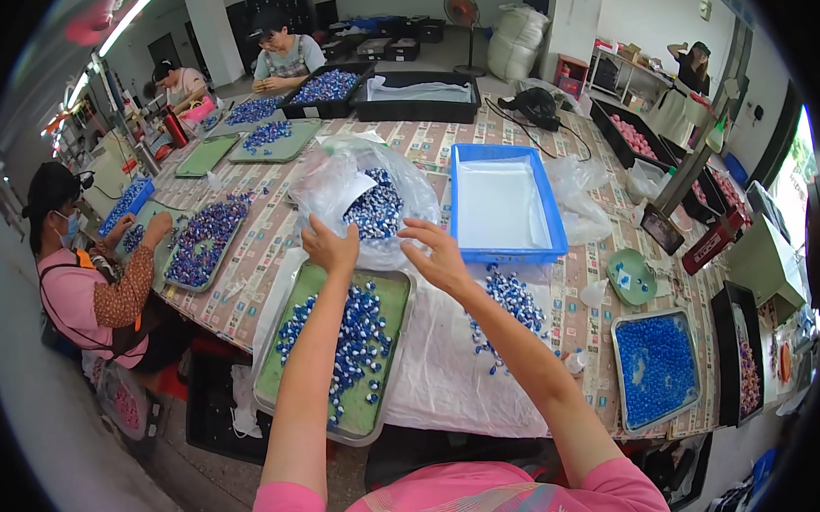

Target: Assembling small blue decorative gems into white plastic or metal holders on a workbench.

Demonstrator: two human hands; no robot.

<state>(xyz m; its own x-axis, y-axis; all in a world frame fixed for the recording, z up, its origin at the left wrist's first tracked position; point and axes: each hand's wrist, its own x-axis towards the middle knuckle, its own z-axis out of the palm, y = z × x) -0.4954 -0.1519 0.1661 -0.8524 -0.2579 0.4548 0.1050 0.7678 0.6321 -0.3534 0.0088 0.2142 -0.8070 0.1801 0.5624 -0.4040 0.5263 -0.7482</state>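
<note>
A clear plastic bag [313, 183] lies in front of me, its mouth spread around a heap of small blue, white and dark beads [375, 206]. A white paper slip [357, 191] rests inside. My left hand [332, 248] is at the bag's near left edge, thumb apart from the fingers, some fingertips hidden. At the near right edge, my right hand [435, 255] is open with curved, spread fingers. Below my left hand sits a green-lined metal tray [278, 355] with loose blue and white beads [354, 335]. More such beads [511, 302] lie under my right forearm.
A blue bin [507, 255] with a white liner stands right of the bag. A tray of blue beads [656, 369] and a green bowl [631, 277] lie farther right. Black crates [423, 109] line the table's back. A masked co-worker sorts beads at a tray [199, 241] on the left.
</note>
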